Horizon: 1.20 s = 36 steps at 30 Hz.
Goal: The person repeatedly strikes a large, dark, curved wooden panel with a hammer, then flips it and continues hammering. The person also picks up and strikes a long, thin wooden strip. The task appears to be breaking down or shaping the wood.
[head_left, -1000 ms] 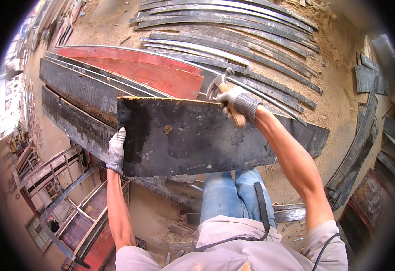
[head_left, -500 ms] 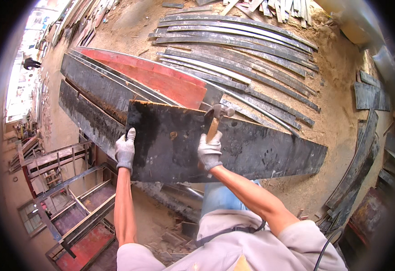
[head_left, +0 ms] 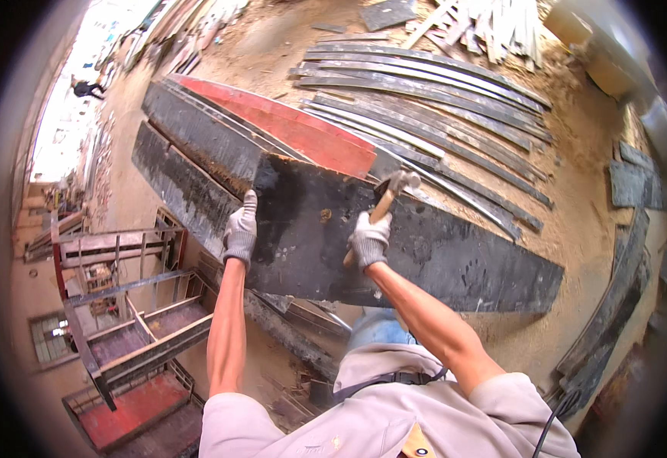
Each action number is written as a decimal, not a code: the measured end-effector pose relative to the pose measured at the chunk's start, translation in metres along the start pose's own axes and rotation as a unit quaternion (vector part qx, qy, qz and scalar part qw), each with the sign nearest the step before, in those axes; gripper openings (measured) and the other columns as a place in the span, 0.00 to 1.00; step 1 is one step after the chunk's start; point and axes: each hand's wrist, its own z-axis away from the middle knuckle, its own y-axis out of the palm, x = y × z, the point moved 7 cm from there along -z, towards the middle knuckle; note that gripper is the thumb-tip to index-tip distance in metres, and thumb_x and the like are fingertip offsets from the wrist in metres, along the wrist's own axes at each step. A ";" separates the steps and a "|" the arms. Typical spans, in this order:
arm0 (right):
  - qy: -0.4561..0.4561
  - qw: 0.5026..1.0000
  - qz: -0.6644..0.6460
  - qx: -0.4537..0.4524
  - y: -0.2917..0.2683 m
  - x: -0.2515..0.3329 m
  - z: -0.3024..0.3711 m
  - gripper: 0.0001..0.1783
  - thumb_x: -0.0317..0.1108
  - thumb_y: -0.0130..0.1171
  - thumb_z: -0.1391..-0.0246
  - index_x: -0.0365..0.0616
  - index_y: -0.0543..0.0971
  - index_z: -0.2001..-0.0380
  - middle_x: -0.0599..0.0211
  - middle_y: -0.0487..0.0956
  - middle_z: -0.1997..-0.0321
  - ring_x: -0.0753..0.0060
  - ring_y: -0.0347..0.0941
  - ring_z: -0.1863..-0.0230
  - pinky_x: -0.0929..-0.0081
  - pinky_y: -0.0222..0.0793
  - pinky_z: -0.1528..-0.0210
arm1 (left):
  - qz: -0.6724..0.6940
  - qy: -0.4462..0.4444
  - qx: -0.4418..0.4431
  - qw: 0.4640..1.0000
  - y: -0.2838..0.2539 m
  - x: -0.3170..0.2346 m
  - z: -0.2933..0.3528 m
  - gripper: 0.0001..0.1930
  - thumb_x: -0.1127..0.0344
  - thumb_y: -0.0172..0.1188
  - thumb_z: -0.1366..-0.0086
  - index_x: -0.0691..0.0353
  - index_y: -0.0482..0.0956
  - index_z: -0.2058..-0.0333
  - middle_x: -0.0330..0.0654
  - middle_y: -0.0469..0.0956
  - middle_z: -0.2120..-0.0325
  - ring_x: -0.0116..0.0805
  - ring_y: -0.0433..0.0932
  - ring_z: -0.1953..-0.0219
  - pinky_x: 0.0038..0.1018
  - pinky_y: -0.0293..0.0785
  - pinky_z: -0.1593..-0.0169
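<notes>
Black, scuffed board (head_left: 429,248), just one, flat and tapering rightward, held before the body; left hand (head_left: 239,233) gloved, fingers clamped on its left edge, thumb on its face. Right hand (head_left: 370,240), likewise gloved, fingers wrapped round one hammer (head_left: 383,204), wood-handled, metal-headed, in front of the board. Beyond: two dark, rough planks (head_left: 200,126), red panelling (head_left: 295,122), at least eight long, thin strips (head_left: 495,200) on sandy ground (head_left: 578,160).

Both hands (head_left: 371,237) are covered by grey-cuffed white gloves (head_left: 240,229); a pale short-sleeved shirt (head_left: 348,424) and blue jeans (head_left: 380,328) are worn.
</notes>
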 end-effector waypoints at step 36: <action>-0.211 0.954 0.207 0.057 -0.152 0.086 0.014 0.18 0.41 0.63 0.33 0.40 0.76 0.48 0.55 0.83 0.70 0.59 0.81 0.67 0.60 0.76 0.62 | 0.129 0.052 -0.044 0.989 0.023 0.029 0.000 0.52 0.17 0.34 0.31 0.70 0.74 0.78 0.51 0.66 0.85 0.42 0.67 0.77 0.44 0.66 0.66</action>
